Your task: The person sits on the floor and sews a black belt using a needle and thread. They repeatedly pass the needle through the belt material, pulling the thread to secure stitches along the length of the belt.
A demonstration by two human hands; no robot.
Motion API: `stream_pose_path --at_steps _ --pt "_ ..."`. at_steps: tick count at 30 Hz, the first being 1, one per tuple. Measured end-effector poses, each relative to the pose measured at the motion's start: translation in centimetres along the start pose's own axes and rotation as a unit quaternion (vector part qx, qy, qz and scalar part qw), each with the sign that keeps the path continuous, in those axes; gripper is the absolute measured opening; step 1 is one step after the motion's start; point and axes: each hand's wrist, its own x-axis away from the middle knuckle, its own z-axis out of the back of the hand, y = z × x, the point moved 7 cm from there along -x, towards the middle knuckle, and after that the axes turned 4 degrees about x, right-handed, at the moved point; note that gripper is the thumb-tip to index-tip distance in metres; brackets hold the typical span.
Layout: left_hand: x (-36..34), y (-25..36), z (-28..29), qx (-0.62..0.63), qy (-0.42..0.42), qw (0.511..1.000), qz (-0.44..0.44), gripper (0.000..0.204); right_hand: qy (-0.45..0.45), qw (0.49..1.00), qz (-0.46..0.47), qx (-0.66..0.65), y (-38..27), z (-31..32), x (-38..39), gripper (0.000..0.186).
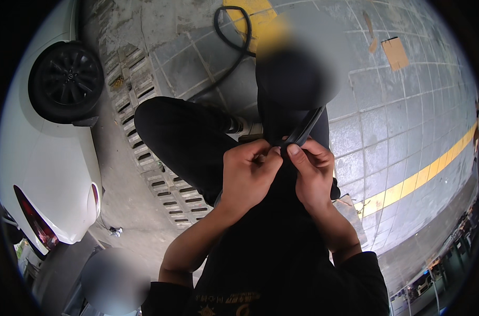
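My left hand is closed, its thumb and fingers pinched at a bend in a black rubber strip over my dark-trousered lap. My right hand grips the same strip just to the right, thumb pressed on it and fingertips behind. The two hands almost touch. What lies between the left fingertips is small and partly hidden. The strip rises up and to the right toward a blurred patch. A loop of black strip lies on the ground above my bent left knee.
A white car with a black wheel stands at the left, beside a slotted drain cover. Grey paving with yellow markings spreads to the right. A cardboard piece lies at the upper right. Blurred patches hide parts of the view.
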Motion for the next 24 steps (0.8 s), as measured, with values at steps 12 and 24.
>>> stream_pose_path --at_steps 12,24 --pt "1.0 -0.3 0.3 -0.04 0.024 0.998 -0.034 0.026 -0.007 0.983 -0.134 -0.127 2.2 0.1 0.7 0.014" --pt "1.0 -1.7 0.8 -0.041 0.024 0.999 -0.016 0.024 -0.036 0.967 -0.206 -0.143 3.3 -0.1 0.7 0.015"
